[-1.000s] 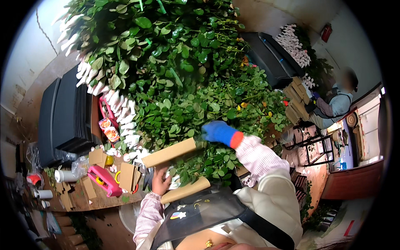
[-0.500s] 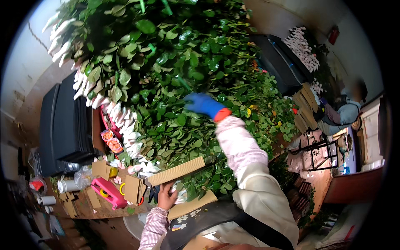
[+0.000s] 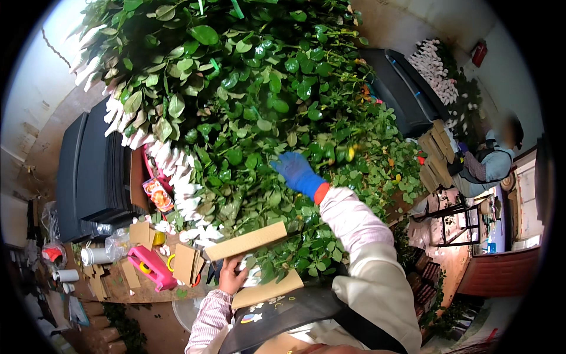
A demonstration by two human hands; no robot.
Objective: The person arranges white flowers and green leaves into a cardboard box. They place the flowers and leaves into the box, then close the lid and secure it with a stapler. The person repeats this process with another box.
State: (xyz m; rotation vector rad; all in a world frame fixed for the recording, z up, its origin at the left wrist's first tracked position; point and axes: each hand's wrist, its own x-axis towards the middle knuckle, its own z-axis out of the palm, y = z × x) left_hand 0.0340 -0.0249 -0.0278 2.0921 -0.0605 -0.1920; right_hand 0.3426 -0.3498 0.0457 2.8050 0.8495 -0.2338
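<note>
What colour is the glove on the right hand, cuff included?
Blue glove, orange-red cuff; best seen in the head view.

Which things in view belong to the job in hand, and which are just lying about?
Apparently in use:
- Leafy stems, with the gloved right hand over them
- Cardboard strip, with the bare left hand at its lower edge
- Cardboard flap, nearest the body

Apparently just lying about:
- Pink holder
- White container
- Clear plastic bag
</note>
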